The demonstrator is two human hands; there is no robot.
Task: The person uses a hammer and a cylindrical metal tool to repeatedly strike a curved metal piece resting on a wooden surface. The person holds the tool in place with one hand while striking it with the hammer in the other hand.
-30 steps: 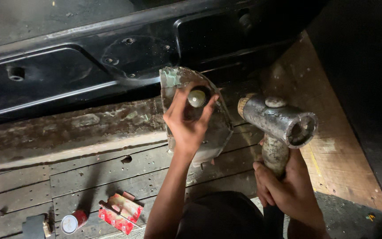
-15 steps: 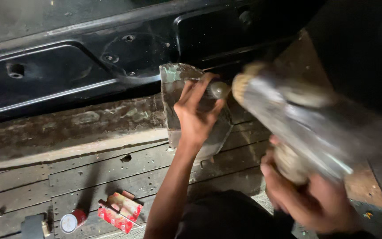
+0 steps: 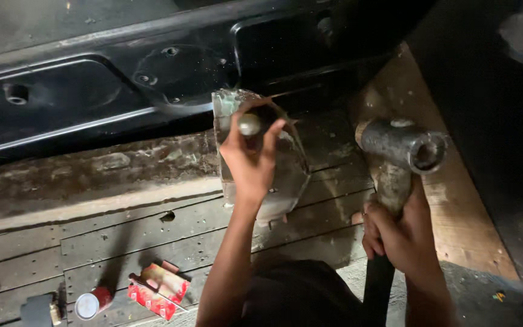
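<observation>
Mid-strike: left hand clamped on punch over metal plate; right hand gripping hammer beside plate; square blow needed.

I see a metal plate lying on the plank floor, its far edge against the vehicle body panel behind it. My left hand sits over the plate, holding a punch upright on it. To the right, my right hand grips a hammer above the boards. Near left lie a small carton and a can beside it.
</observation>
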